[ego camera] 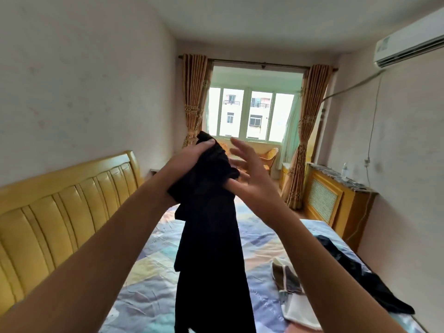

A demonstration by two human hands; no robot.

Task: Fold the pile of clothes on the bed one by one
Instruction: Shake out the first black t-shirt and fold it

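A black garment (pixel 209 248) hangs in the air over the bed (pixel 149 280), bunched at its top and trailing down out of the frame. My left hand (pixel 189 157) grips the bunched top, thumb over the cloth. My right hand (pixel 249 174) is raised just to the right of the bunch with fingers spread and straight; its thumb touches the cloth's edge. On the bed to the right lie a brown and white garment (pixel 292 294) and a dark garment (pixel 360 272).
The bed has a patterned pastel sheet and a yellow padded headboard (pixel 55 212) on the left. A wooden radiator cover (pixel 336 200) with a bottle stands against the right wall. Curtains and a window lie ahead, an air conditioner (pixel 408 44) at top right.
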